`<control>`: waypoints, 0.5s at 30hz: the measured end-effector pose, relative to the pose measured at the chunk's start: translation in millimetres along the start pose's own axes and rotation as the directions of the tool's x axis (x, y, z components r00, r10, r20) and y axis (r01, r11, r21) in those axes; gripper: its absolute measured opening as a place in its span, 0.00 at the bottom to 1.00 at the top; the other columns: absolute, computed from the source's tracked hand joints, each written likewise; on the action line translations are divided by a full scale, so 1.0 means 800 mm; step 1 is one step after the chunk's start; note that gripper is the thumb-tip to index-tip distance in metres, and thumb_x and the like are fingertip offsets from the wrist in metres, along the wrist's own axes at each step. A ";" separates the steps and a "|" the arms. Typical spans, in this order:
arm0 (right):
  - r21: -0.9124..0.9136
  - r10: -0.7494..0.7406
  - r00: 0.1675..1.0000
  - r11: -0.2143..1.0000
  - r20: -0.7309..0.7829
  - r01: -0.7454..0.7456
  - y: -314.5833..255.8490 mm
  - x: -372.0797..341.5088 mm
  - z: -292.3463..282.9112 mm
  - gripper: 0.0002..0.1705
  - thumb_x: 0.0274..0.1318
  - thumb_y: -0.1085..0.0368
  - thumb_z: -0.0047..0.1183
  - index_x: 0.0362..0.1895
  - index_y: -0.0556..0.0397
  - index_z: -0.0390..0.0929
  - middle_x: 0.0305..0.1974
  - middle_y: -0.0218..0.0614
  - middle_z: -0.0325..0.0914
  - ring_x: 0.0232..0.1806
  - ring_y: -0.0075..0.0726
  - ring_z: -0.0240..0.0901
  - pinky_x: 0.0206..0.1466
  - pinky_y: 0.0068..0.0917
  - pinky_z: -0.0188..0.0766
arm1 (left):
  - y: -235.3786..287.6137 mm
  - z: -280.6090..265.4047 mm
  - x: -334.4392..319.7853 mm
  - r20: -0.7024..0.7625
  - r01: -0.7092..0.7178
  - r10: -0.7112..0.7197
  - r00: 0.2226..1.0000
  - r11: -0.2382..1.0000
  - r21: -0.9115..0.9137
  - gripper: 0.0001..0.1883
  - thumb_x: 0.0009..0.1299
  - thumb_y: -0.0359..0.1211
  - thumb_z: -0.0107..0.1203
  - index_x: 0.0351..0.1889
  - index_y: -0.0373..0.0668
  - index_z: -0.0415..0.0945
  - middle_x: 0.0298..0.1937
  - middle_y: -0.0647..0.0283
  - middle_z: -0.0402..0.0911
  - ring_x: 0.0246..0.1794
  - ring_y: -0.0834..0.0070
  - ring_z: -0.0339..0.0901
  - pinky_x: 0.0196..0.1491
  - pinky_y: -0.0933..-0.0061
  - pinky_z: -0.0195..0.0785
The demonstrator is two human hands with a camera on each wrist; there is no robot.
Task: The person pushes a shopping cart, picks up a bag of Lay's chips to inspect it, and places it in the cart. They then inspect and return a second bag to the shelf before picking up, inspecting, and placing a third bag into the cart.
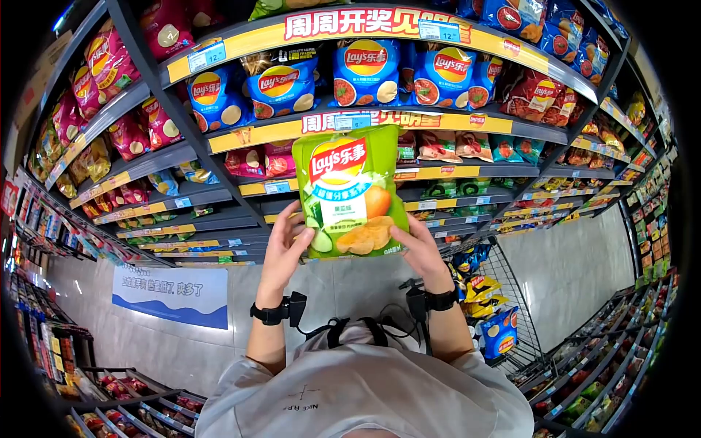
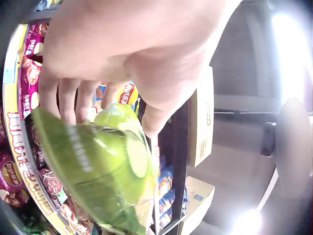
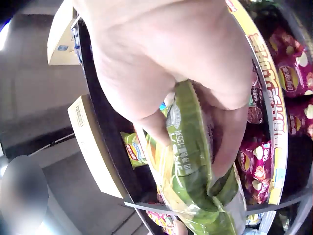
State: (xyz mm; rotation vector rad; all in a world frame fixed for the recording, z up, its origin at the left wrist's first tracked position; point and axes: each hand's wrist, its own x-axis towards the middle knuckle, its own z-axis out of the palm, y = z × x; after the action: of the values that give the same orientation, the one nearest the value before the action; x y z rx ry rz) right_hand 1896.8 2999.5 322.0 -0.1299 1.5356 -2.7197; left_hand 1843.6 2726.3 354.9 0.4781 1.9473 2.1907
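In the head view a green bag of potato chips (image 1: 350,193) is held upright in front of the shelves, its printed front toward the person. My left hand (image 1: 285,244) grips its lower left side, thumb on the front and the other fingers behind. At the lower right side my right hand (image 1: 421,250) pinches the bag in the same way. The left wrist view shows the left hand (image 2: 122,54) above the bag's green edge (image 2: 98,166). In the right wrist view the right hand (image 3: 171,63) has thumb and fingers on either side of the bag (image 3: 188,156).
Shelves carry many chip bags, with blue ones (image 1: 365,73) straight ahead and purple ones (image 1: 109,58) at left. A shopping cart (image 1: 522,299) stands at right, holding a blue chip bag (image 1: 499,333) and yellow bags (image 1: 482,289). A blue-and-white floor sign (image 1: 171,296) lies at left.
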 end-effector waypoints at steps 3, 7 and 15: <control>-0.237 -0.045 0.995 0.969 0.086 0.064 -0.004 -0.004 0.016 0.28 0.66 0.68 0.52 0.69 0.60 0.64 0.60 0.33 0.73 0.59 0.25 0.69 0.62 0.25 0.65 | -0.009 0.010 -0.005 -0.048 -0.006 0.009 0.999 0.999 0.050 0.39 0.68 0.32 0.62 0.73 0.38 0.52 0.62 0.57 0.71 0.60 0.73 0.70 0.61 0.70 0.64; -0.139 -0.039 0.952 0.987 0.303 0.085 -0.013 -0.005 0.023 0.23 0.67 0.69 0.50 0.65 0.58 0.68 0.59 0.35 0.74 0.56 0.23 0.71 0.58 0.23 0.67 | -0.025 0.021 -0.017 -0.009 0.032 -0.033 0.999 0.998 -0.056 0.45 0.64 0.33 0.67 0.74 0.38 0.49 0.66 0.60 0.68 0.64 0.71 0.67 0.65 0.69 0.61; 0.026 -0.014 0.984 1.000 0.179 0.010 0.012 0.022 0.034 0.36 0.62 0.67 0.56 0.71 0.56 0.55 0.66 0.38 0.64 0.66 0.32 0.63 0.66 0.29 0.63 | -0.043 0.033 -0.038 0.118 0.010 0.045 0.992 0.906 -0.423 0.52 0.61 0.45 0.70 0.76 0.40 0.46 0.71 0.63 0.62 0.71 0.71 0.59 0.71 0.66 0.52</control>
State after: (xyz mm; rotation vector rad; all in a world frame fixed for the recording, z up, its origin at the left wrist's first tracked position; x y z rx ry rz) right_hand 1881.0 2970.0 328.9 -0.3739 1.4564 -2.6500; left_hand 1878.1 2745.4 319.5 0.5436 1.3505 2.4332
